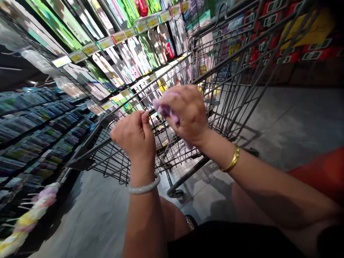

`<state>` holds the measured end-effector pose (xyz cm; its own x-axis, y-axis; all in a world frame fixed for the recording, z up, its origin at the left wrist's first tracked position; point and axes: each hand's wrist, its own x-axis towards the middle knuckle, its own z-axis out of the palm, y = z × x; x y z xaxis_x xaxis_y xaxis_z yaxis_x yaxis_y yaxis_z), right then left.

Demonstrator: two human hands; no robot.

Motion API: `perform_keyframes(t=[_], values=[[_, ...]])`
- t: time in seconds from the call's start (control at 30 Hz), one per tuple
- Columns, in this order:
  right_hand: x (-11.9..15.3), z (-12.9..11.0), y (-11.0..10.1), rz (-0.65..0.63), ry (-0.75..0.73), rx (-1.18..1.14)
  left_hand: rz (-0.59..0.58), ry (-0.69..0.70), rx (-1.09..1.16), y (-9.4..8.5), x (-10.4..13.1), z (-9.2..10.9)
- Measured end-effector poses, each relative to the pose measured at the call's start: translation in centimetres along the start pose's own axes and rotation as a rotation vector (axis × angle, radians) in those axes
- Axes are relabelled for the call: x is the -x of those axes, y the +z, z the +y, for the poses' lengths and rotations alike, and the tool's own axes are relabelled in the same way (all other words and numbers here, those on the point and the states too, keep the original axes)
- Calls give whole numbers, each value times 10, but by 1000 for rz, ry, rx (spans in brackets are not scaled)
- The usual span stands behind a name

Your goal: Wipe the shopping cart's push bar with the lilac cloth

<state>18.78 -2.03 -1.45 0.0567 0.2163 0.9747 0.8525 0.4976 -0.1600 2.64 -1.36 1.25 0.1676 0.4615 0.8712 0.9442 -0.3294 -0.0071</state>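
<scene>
Ahead of me is a grey metal shopping cart (172,157), its wire basket tilted across the view. My left hand (134,134), with a pale bangle at the wrist, is wrapped around the cart's near top rail. Just to the right, my right hand (188,111), wearing a gold bracelet, is closed on a crumpled purple cloth (168,109). The cloth bunches out between thumb and fingers over the same rail, and a bit of it hangs below the hand. Whether the right fingers also grip the rail is hidden.
Store shelves (118,37) with packaged goods and price tags stand beyond the cart. Racks of hanging packs (34,129) line the left side. Red packages (285,21) and a yellow sign (306,30) are at upper right. Grey floor (295,111) runs underneath.
</scene>
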Motion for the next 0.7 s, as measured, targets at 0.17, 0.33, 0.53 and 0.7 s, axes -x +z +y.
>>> perform_keyframes(t=[0.17,0.33,0.53,0.7], values=[[3,-1,3,-6,-139,35,-10,-24,-11,-5,4,-17],[-4,8,-9,163,-8,-28,21,-77,17,-14,10,-17],[8,-7,13,154,-211,51,10,16,132,-7,7,8],[-1,10,2,178,-204,64,-11,-9,105,0,2,-1]])
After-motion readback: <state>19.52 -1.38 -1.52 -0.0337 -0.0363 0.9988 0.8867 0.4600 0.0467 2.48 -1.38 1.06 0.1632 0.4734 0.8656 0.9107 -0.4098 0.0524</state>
